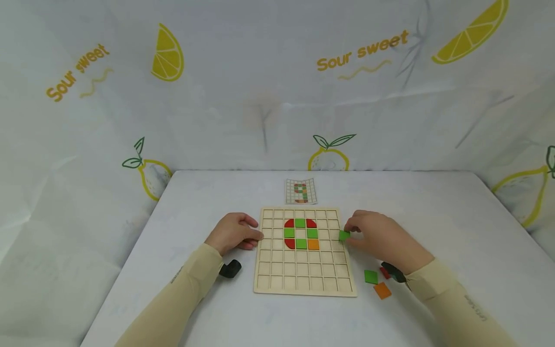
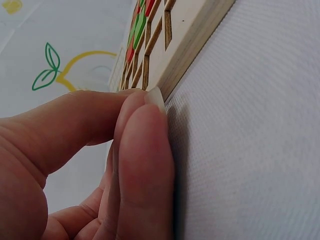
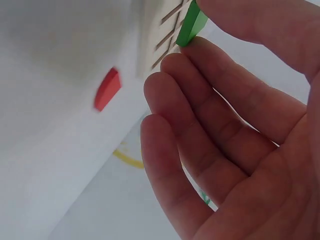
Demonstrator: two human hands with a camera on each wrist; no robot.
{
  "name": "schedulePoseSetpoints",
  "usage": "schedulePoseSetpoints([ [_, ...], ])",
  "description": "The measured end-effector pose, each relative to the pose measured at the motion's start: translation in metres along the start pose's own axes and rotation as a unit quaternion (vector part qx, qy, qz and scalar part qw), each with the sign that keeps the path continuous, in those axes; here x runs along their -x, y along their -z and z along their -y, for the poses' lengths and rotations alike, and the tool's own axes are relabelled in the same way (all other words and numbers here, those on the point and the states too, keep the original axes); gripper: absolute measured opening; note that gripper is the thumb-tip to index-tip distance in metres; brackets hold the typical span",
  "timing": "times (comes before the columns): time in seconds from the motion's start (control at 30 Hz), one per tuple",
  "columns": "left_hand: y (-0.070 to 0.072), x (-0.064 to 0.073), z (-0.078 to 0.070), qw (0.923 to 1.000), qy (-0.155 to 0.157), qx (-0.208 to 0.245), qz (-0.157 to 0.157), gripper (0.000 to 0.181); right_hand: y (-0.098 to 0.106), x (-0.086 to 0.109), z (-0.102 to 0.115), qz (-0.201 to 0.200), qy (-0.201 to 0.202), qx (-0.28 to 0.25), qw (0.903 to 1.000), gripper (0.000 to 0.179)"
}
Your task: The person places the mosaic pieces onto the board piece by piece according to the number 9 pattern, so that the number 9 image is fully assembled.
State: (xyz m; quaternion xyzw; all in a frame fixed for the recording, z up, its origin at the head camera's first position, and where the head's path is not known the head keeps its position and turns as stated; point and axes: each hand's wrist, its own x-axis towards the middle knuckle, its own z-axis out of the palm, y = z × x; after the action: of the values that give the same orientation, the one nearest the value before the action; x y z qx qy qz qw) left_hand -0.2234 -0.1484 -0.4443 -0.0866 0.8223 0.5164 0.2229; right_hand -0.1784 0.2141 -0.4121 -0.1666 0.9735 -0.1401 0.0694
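Note:
A pale wooden grid board (image 1: 305, 285) lies flat on the table, with a ring of red, green and orange tiles set in its upper middle cells. My left hand (image 1: 236, 233) rests beside the board's left edge; in the left wrist view its fingertips (image 2: 145, 125) come right up to that edge, fingers loosely bent. Over the board's right edge, my right hand (image 1: 376, 237) pinches a green square tile (image 1: 344, 235) between thumb and fingers. The right wrist view shows this green tile (image 3: 192, 24) upright at the fingertips, the other fingers spread loosely.
Behind the board lies a small pattern card (image 1: 301, 192) showing a coloured figure on a grid. To the right, near my right wrist, are a loose green tile (image 1: 371, 276), an orange tile (image 1: 382, 290) and a red rounded tile (image 1: 385, 273). A lemon-print cloth (image 1: 243, 125) hangs behind the table.

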Motion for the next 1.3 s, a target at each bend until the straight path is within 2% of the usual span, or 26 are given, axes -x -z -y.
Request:
schedulePoseSetpoints([
  [0.27, -0.002, -0.002, -0.001, 1.0, -0.001, 0.0, -0.002, 0.034, -0.005, -0.005, 0.029, 0.007, 0.03, 0.018, 0.9994, 0.022],
  [0.6, -0.003, -0.004, -0.002, 1.0, -0.003, 0.0, 0.001, 0.035, -0.019, -0.003, 0.05, 0.01, 0.051, 0.028, 0.9983, 0.022],
  [0.87, -0.003, -0.005, -0.001, 1.0, 0.0, -0.001, -0.001, 0.035, -0.027, -0.002, 0.056, 0.004, 0.052, 0.03, 0.9982, 0.016],
  [1.07, -0.001, -0.003, 0.0, 1.0, 0.004, -0.005, -0.002, 0.035, -0.031, -0.003, 0.058, 0.0, 0.068, 0.034, 0.9971, 0.017],
  [1.3, -0.001, -0.004, 0.001, 1.0, 0.001, -0.005, -0.005, 0.035, -0.033, -0.004, 0.062, 0.004, 0.062, 0.043, 0.9971, 0.02],
])
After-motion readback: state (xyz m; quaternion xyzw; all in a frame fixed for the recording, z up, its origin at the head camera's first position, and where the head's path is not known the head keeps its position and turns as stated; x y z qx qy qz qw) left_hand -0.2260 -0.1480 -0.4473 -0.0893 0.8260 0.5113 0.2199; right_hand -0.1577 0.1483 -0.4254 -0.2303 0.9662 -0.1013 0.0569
